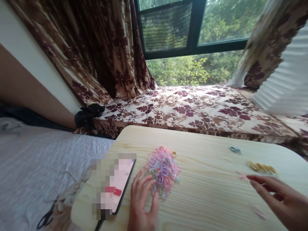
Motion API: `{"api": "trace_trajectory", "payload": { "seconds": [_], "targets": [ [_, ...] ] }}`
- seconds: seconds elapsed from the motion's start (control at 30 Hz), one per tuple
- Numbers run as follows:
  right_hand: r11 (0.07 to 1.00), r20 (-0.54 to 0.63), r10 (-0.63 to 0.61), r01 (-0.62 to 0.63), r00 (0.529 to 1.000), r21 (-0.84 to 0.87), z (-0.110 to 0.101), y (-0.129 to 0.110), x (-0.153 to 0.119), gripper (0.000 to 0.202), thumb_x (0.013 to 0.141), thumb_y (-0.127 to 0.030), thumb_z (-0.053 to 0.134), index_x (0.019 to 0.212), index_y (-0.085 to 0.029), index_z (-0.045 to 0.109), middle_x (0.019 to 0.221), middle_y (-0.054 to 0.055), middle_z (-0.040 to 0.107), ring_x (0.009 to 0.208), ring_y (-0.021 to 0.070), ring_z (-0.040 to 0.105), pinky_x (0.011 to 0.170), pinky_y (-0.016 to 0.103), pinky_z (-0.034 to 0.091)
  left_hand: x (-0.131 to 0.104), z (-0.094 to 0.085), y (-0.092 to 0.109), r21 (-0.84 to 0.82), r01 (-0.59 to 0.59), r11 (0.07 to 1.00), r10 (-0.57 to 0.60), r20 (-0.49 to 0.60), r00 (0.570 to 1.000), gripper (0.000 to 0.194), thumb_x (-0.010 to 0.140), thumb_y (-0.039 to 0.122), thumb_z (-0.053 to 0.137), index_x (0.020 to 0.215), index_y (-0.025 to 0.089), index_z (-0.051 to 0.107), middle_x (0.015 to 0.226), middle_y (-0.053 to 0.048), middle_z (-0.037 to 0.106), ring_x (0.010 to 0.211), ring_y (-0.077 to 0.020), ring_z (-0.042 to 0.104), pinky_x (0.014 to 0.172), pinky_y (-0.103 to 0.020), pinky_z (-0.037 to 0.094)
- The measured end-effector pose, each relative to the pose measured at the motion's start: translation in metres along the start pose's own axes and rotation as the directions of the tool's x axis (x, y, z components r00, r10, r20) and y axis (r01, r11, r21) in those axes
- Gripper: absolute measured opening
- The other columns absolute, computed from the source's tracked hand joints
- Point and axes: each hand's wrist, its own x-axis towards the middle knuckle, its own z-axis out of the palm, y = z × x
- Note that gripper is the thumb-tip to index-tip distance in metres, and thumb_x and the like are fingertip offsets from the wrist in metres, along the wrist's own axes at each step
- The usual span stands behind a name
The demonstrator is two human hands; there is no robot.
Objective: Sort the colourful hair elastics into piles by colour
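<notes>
A heap of small elastic hair ties (163,170), mostly pink with purple and blue ones, is piled on the pale wooden table (202,199). At its near left edge is my left hand (144,199), fingers apart and curved, fingertips touching the outer ties. My right hand (276,195) is at the right, thumb and index finger pinched close together at a few pink hair ties (242,175). Behind it lies a row of yellow hair ties (262,167). Blue-grey hair ties (235,149) sit farther back, and pale pink ones (258,211) lie below the right hand.
A phone (120,186), partly blurred out, lies left of the heap with a black cable (99,224). A flowered window seat (187,110) runs behind the table. A bed (60,160) is at left, with a black bag-like thing (88,115) near its far end.
</notes>
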Motion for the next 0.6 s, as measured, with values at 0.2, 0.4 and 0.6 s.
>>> {"api": "trace_trajectory", "payload": {
  "seconds": [0.2, 0.4, 0.6],
  "targets": [
    [0.943, 0.2, -0.262, 0.207, 0.944, 0.261, 0.052, -0.113, 0.0, 0.033, 0.085, -0.049, 0.049, 0.079, -0.026, 0.072, 0.083, 0.006, 0.073, 0.061, 0.0165, 0.068, 0.057, 0.028, 0.055, 0.001, -0.001, 0.001, 0.0, 0.038, 0.999, -0.038, -0.007, 0.999, 0.033, 0.088, 0.012, 0.055, 0.118, 0.023, 0.059, 0.118, -0.008, 0.065, 0.135, -0.027, 0.046, 0.101, -0.046, 0.053],
    [0.903, 0.282, -0.382, 0.29, 0.88, 0.317, 0.076, -0.153, -0.001, 0.034, 0.092, -0.041, 0.043, 0.084, -0.024, 0.071, 0.081, 0.004, 0.07, 0.066, 0.0165, 0.068, 0.059, 0.028, 0.052, 0.002, 0.0, 0.004, -0.002, 0.061, 0.998, -0.061, 0.0, 0.998, 0.033, 0.088, 0.01, 0.055, 0.118, 0.023, 0.058, 0.118, -0.008, 0.064, 0.136, -0.0265, 0.045, 0.102, -0.049, 0.052],
    [0.864, 0.315, -0.47, 0.357, 0.825, 0.354, 0.089, -0.178, -0.006, 0.029, 0.095, -0.033, 0.044, 0.089, -0.024, 0.071, 0.087, 0.004, 0.07, 0.07, 0.0161, 0.068, 0.062, 0.028, 0.052, 0.003, 0.0, 0.009, -0.033, 0.119, 0.992, -0.12, -0.024, 0.992, 0.031, 0.089, 0.011, 0.054, 0.117, 0.024, 0.059, 0.119, -0.009, 0.064, 0.137, -0.027, 0.043, 0.104, -0.051, 0.05]
  ]
}}
